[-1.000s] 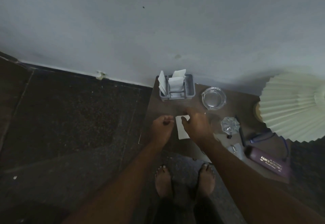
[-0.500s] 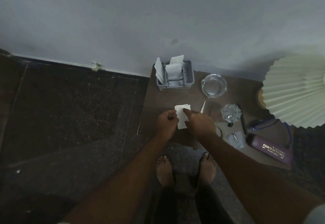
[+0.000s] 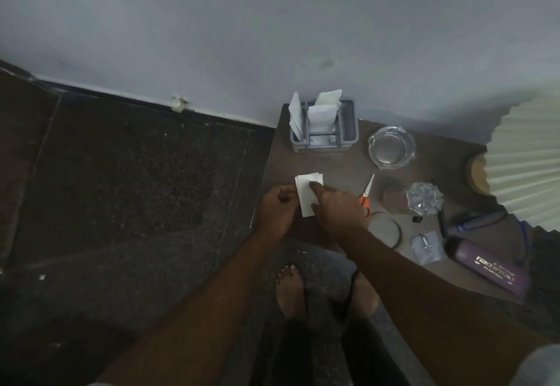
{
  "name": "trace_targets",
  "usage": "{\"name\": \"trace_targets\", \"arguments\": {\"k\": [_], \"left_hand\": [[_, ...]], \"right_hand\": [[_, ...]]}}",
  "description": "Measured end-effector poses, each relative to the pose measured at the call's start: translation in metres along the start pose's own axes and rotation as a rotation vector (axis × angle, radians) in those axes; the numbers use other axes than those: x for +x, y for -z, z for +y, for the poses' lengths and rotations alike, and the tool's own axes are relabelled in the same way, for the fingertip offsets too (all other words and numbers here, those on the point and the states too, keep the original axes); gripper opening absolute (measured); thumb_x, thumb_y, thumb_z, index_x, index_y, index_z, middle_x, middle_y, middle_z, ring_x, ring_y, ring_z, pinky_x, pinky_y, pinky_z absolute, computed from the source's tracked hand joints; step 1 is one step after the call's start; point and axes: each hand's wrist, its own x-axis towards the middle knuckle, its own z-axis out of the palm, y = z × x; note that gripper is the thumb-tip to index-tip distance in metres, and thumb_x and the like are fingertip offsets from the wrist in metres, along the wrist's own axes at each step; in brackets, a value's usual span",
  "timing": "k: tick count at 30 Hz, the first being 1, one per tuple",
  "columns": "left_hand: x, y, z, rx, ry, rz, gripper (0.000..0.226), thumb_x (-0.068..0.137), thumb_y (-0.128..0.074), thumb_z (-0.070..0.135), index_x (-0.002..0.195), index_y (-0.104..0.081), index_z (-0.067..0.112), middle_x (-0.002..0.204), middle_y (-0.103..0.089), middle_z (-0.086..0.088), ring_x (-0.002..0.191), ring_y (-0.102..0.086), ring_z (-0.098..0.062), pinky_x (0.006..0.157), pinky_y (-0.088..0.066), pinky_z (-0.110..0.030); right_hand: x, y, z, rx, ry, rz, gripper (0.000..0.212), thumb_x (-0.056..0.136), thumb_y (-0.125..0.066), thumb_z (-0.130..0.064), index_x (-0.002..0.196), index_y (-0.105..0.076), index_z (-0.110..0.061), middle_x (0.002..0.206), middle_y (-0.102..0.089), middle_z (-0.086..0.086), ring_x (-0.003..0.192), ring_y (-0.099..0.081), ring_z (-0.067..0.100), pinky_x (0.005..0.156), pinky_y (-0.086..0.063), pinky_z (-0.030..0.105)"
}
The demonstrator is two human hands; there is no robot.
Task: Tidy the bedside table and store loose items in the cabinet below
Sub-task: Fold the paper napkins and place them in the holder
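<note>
Honestly you're barely started here. Your right hand (image 3: 336,207) has its fingers flat on the small stack of white papers (image 3: 306,193), and your left hand (image 3: 277,208) sits curled at the stack's left edge, maybe pinching it, hard to say. The papers look thin, slightly fanned, lying on the surface (image 3: 333,167) between your hands. Past your right hand there's still scissors (image 3: 366,194), a glass ashtray (image 3: 391,147), a purple case (image 3: 488,266). Cabinet isn't visible.
</note>
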Motion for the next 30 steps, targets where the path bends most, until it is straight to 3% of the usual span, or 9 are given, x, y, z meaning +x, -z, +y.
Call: {"name": "trace_targets", "arguments": {"k": [2, 5, 11, 15, 17, 22, 26, 30], "left_hand": [[0.005, 0.013, -0.003, 0.002, -0.005, 0.023, 0.023, 0.091, -0.066, 0.003, 0.113, -0.072, 0.005, 0.112, -0.074, -0.011, 0.092, -0.067, -0.018, 0.078, -0.051, -0.02], [0.012, 0.032, -0.008, 0.038, 0.003, 0.06, 0.028, 0.091, -0.063, 0.0, 0.118, -0.071, 0.003, 0.118, -0.072, -0.014, 0.099, -0.063, -0.019, 0.085, -0.044, -0.022], [0.024, 0.054, -0.015, 0.032, 0.026, 0.091, 0.027, 0.093, -0.061, -0.001, 0.12, -0.068, -0.001, 0.12, -0.07, -0.017, 0.097, -0.058, -0.015, 0.081, -0.043, -0.021], [0.032, 0.059, -0.019, -0.004, 0.059, 0.068, 0.027, 0.094, -0.066, 0.009, 0.121, -0.066, 0.005, 0.111, -0.067, -0.006, 0.093, -0.058, -0.015, 0.063, -0.042, -0.017], [0.038, 0.06, -0.022, -0.017, 0.094, 0.043, 0.032, 0.092, -0.069, 0.013, 0.123, -0.065, 0.006, 0.111, -0.066, -0.004, 0.095, -0.059, -0.017, 0.067, -0.044, -0.02], [0.052, 0.061, -0.023, -0.102, 0.198, 0.014, 0.026, 0.093, -0.07, 0.018, 0.116, -0.071, 0.006, 0.12, -0.072, -0.015, 0.1, -0.067, -0.027, 0.094, -0.055, -0.04], [0.059, 0.06, -0.019, -0.166, 0.195, 0.038, 0.023, 0.093, -0.071, 0.014, 0.113, -0.072, 0.002, 0.117, -0.073, -0.019, 0.087, -0.067, -0.023, 0.075, -0.054, -0.03], [0.059, 0.059, -0.014, -0.125, 0.146, 0.083, 0.026, 0.095, -0.067, 0.008, 0.118, -0.07, -0.002, 0.121, -0.071, -0.021, 0.101, -0.069, -0.031, 0.083, -0.055, -0.035]], "right_hand": [[0.005, -0.002, -0.009, 0.009, 0.009, -0.003, 0.053, 0.094, -0.058, -0.036, 0.145, -0.046, -0.025, 0.108, -0.074, 0.011, 0.094, -0.071, 0.036, 0.074, -0.052, 0.037], [0.01, -0.004, -0.022, 0.007, 0.028, 0.01, 0.053, 0.094, -0.057, -0.035, 0.145, -0.046, -0.026, 0.109, -0.074, 0.011, 0.092, -0.071, 0.035, 0.075, -0.054, 0.038], [0.019, -0.009, -0.044, -0.014, 0.077, 0.028, 0.055, 0.095, -0.057, -0.035, 0.148, -0.045, -0.026, 0.109, -0.074, 0.01, 0.09, -0.072, 0.033, 0.073, -0.054, 0.036], [0.025, -0.01, -0.057, 0.002, 0.103, 0.016, 0.055, 0.096, -0.058, -0.034, 0.148, -0.045, -0.025, 0.104, -0.074, 0.013, 0.088, -0.072, 0.035, 0.071, -0.054, 0.037], [0.028, -0.01, -0.063, 0.016, 0.11, 0.017, 0.053, 0.096, -0.059, -0.032, 0.147, -0.046, -0.024, 0.104, -0.074, 0.012, 0.087, -0.072, 0.035, 0.069, -0.054, 0.038], [0.03, -0.01, -0.07, 0.051, 0.131, 0.032, 0.055, 0.093, -0.065, -0.029, 0.145, -0.049, -0.024, 0.102, -0.075, 0.012, 0.085, -0.073, 0.033, 0.066, -0.052, 0.035], [0.032, -0.011, -0.069, 0.095, 0.159, 0.08, 0.052, 0.094, -0.065, -0.029, 0.144, -0.051, -0.025, 0.102, -0.076, 0.01, 0.083, -0.073, 0.031, 0.064, -0.05, 0.032], [0.034, -0.012, -0.068, 0.173, 0.162, 0.093, 0.051, 0.097, -0.062, -0.033, 0.146, -0.051, -0.025, 0.109, -0.075, 0.012, 0.089, -0.072, 0.032, 0.071, -0.054, 0.035]]}}
